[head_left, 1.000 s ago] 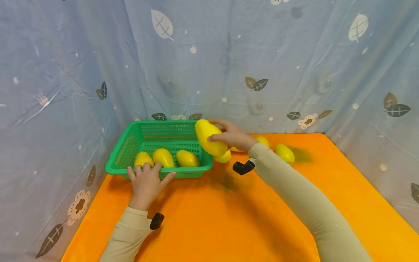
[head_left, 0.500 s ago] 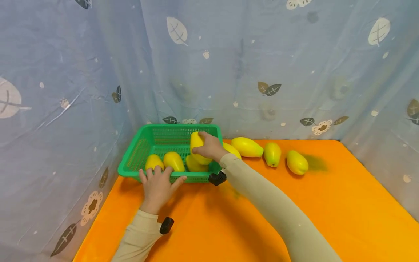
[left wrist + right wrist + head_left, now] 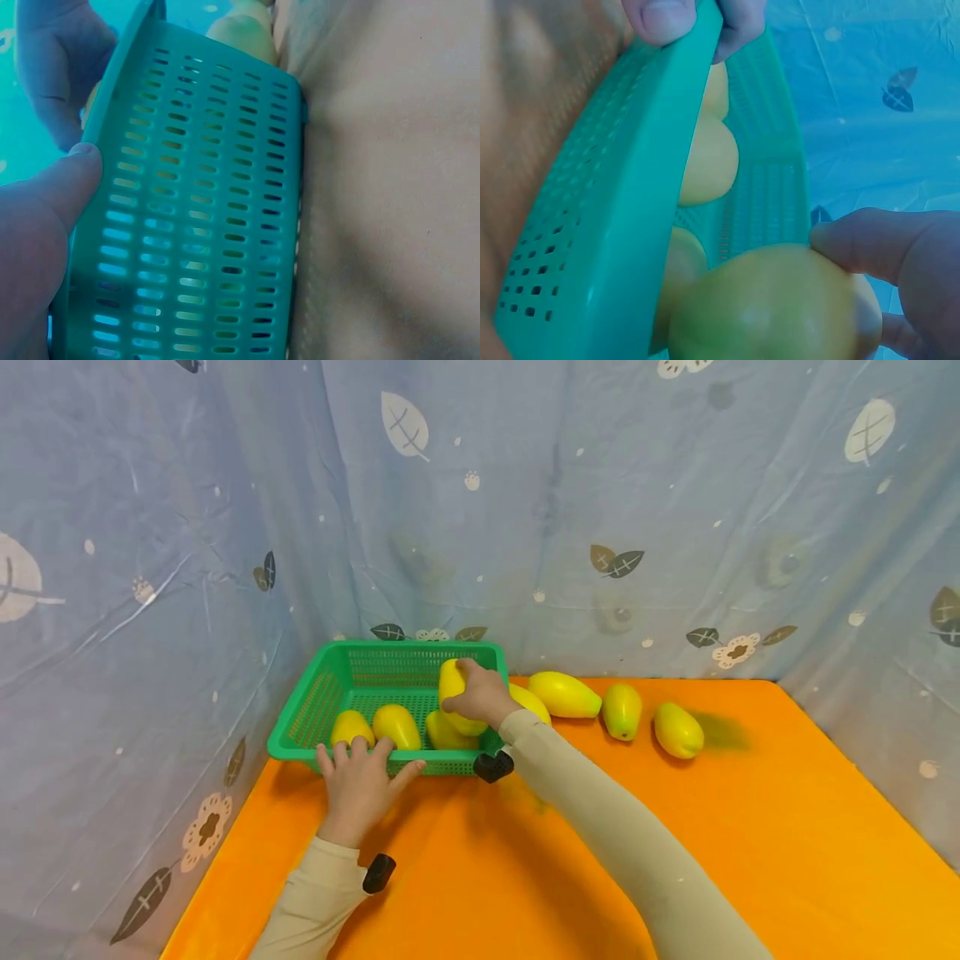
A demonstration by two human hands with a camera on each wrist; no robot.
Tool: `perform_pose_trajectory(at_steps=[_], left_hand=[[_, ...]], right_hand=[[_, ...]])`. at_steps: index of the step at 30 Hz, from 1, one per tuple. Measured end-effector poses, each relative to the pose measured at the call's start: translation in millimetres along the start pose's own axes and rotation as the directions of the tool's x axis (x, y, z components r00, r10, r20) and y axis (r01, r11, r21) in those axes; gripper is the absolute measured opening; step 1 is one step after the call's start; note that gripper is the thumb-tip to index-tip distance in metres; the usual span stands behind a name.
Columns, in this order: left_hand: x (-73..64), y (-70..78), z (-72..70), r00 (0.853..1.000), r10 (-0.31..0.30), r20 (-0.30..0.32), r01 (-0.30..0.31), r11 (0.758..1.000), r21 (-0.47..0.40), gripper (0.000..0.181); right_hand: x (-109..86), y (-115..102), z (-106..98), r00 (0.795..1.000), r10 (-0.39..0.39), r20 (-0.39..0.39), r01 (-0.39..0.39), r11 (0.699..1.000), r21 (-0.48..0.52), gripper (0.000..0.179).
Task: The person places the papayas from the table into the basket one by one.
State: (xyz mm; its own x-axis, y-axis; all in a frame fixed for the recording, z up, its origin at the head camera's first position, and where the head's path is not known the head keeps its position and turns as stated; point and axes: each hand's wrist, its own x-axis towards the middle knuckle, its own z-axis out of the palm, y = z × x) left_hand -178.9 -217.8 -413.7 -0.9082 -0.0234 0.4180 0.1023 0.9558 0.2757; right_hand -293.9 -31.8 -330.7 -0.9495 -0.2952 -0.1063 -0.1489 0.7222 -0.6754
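Head view: what stands at the left?

A green basket [image 3: 450, 757], on the orange table [image 3: 765, 843]. The left hand [image 3: 358, 789] grips its near rim, with the thumb on the outer side.

And what is inside?

Two yellow fruits [image 3: 397, 727] lie near these fingers; a third fruit [image 3: 442, 735] lies more to the right.

How is the right hand [image 3: 483, 695]?

It holds another fruit [image 3: 452, 681] between thumb and fingers, over the basket's right part. Whether this one touches the third, I cannot tell.

Farther right?

Four more fruits [image 3: 564, 695], the first partly hidden by the sleeve [image 3: 592, 793].
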Motion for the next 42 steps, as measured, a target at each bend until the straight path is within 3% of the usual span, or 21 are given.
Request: perform_pose_trajectory(at_steps=[11, 16, 31, 35, 42], left_hand=[[-2.2, 4.3, 3.0, 0.999, -0.014, 0.046, 0.015, 1.0, -0.008, 0.057], [-1.7, 5.9, 2.5, 1.0, -0.001, 0.021, 0.001, 1.0, -0.011, 0.055], [-2.5, 6.1, 2.7, 0.999, -0.009, 0.041, 0.009, 1.0, -0.017, 0.057], [-3.0, 5.9, 1.8, 0.999, -0.01, 0.043, 0.011, 1.0, -0.023, 0.057], [-2.8, 3.9, -2.8, 1.0, -0.013, 0.011, 0.013, 1.0, -0.018, 0.057]], right_hand=[[-8.2, 3.4, -6.0, 0.998, 0.022, 0.053, -0.022, 1.0, 0.003, 0.079], [-12.8, 1.5, -7.9, 0.997, 0.012, 0.076, -0.013, 1.0, 0.009, 0.079], [-15.9, 5.0, -17.7, 0.999, 0.036, 0.014, -0.036, 0.999, 0.001, 0.071], [-15.8, 2.8, -35.9, 0.999, 0.036, 0.017, -0.036, 0.999, 0.014, 0.073], [-22.3, 14.0, -95.6, 0.995, 0.094, -0.016, -0.092, 0.99, 0.108, 0.073]])
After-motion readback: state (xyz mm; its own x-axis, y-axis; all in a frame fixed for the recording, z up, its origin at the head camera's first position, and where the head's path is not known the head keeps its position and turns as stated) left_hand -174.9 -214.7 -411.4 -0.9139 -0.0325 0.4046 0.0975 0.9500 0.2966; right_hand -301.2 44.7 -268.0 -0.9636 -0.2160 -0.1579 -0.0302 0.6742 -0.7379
